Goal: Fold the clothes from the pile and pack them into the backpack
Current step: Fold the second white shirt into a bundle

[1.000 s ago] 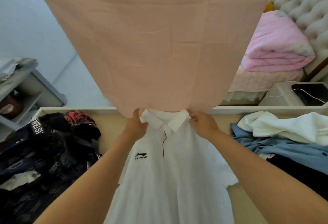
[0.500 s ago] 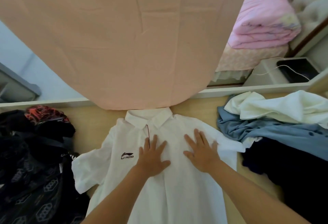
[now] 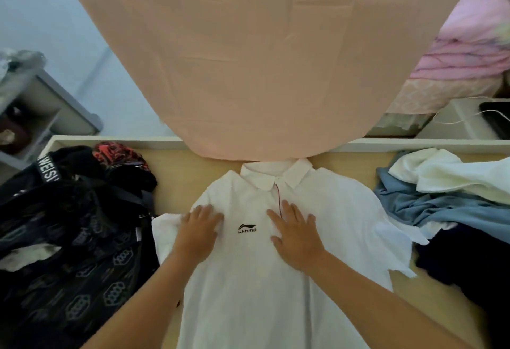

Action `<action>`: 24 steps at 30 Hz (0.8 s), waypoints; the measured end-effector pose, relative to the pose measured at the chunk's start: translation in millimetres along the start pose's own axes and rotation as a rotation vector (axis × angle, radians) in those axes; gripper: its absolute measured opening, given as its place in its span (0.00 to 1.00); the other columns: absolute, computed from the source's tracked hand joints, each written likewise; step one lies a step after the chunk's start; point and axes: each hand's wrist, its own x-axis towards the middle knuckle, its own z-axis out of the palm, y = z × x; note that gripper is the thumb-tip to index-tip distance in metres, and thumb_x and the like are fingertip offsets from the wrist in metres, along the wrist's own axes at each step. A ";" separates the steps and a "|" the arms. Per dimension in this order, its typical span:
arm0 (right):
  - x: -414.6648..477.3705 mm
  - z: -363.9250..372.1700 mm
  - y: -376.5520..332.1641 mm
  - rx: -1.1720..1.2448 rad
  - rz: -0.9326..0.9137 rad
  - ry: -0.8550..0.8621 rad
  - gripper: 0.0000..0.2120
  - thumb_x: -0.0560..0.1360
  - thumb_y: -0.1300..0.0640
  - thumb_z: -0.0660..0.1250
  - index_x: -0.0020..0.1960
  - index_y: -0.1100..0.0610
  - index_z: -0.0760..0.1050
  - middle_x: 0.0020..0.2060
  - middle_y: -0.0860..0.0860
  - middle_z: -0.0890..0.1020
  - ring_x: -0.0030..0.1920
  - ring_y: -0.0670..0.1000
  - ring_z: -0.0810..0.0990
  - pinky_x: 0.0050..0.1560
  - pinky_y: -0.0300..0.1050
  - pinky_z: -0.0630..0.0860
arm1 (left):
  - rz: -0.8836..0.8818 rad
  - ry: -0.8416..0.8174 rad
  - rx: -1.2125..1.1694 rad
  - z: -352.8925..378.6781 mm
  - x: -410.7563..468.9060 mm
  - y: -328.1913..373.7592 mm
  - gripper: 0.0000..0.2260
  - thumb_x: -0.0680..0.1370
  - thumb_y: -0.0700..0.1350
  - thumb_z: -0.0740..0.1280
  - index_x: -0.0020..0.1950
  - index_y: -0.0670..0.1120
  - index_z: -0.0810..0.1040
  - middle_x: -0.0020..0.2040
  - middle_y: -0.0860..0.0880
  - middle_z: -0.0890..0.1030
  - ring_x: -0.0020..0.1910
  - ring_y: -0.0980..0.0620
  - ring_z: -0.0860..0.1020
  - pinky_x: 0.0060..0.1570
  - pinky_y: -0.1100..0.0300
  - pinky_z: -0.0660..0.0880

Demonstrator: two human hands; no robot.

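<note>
Palms lay flat on the white polo shirt (image 3: 248, 293), spread front-up on the table (image 3: 176, 180), collar toward twelve o'clock: left hand (image 3: 198, 234) by the sleeve at nine, right hand (image 3: 296, 238) beside the placket, fingers straight and gripping nothing, seemingly smoothing it before a fold. Black backpack (image 3: 77, 265) sat at nine o'clock, contents indiscernible; the unfolded pile (image 3: 441, 205) at three.

Of the person only two arms show. The left hand (image 3: 197, 234) and the right hand (image 3: 296, 238) are bare, as are the fingers (image 3: 287, 207) and both wrists. The left forearm (image 3: 138, 307) and the right forearm (image 3: 386, 299) are uncovered right to the lower edge. A broad peach cloth (image 3: 262, 58) hangs across the top; whether it is worn cannot be told.
</note>
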 end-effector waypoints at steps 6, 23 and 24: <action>17.9 8.8 -8.5 -0.051 -0.019 -0.167 0.36 0.79 0.33 0.50 0.80 0.42 0.37 0.78 0.51 0.32 0.79 0.53 0.33 0.72 0.71 0.41 | -0.232 -0.218 0.256 2.2 -10.9 -26.6 0.28 0.81 0.62 0.48 0.80 0.57 0.46 0.80 0.44 0.50 0.72 0.37 0.60 0.70 0.42 0.53; 0.9 19.2 29.0 -0.002 0.153 -0.181 0.37 0.78 0.31 0.48 0.77 0.38 0.30 0.75 0.50 0.25 0.76 0.53 0.26 0.68 0.76 0.37 | -0.036 -0.245 -0.080 12.0 2.7 32.6 0.40 0.75 0.67 0.61 0.79 0.62 0.42 0.80 0.52 0.36 0.79 0.45 0.38 0.75 0.39 0.46; 2.9 16.2 29.5 -0.003 0.147 -0.195 0.37 0.78 0.31 0.49 0.77 0.38 0.31 0.75 0.51 0.25 0.76 0.54 0.26 0.69 0.76 0.38 | -0.049 -0.226 -0.094 8.5 1.8 32.3 0.37 0.76 0.65 0.61 0.79 0.61 0.45 0.80 0.52 0.40 0.79 0.46 0.42 0.75 0.42 0.48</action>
